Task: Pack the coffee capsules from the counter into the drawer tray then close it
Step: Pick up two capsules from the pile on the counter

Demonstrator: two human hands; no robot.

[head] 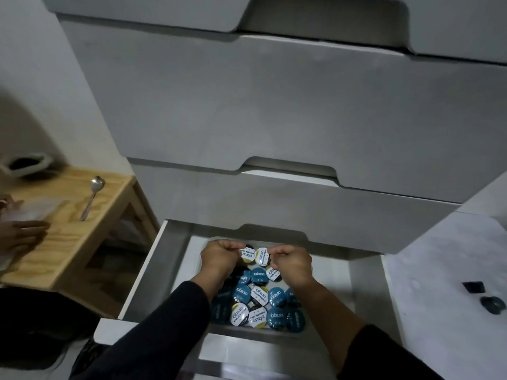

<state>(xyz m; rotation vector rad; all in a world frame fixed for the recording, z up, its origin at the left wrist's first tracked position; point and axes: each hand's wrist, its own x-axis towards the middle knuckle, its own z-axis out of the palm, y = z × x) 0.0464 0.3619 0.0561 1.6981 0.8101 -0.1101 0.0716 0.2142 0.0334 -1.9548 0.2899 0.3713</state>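
Head view looks down into an open drawer [142, 272] at the foot of a grey cabinet [274, 105]. Inside sits a tray [197, 259] crowded with coffee capsules [256, 297] — teal lids and white-and-yellow lids, lying close together and partly overlapping. Both hands reach to the far end of the tray. The left hand [219, 257] has its fingers curled and appears to pinch a white-lidded capsule [246, 255] at its edge. The right hand [292, 263] is curled likewise, its fingertips at the rim of a neighbouring white capsule [262, 255]; whether it truly grips that one I cannot tell. On the white counter [439, 270] to the right lie two dark capsules [492, 308], well apart from the drawer. To the left stands a wooden stool [82, 237] bearing a spoon [92, 197] — another person's hand [19, 234] rests at its edge.
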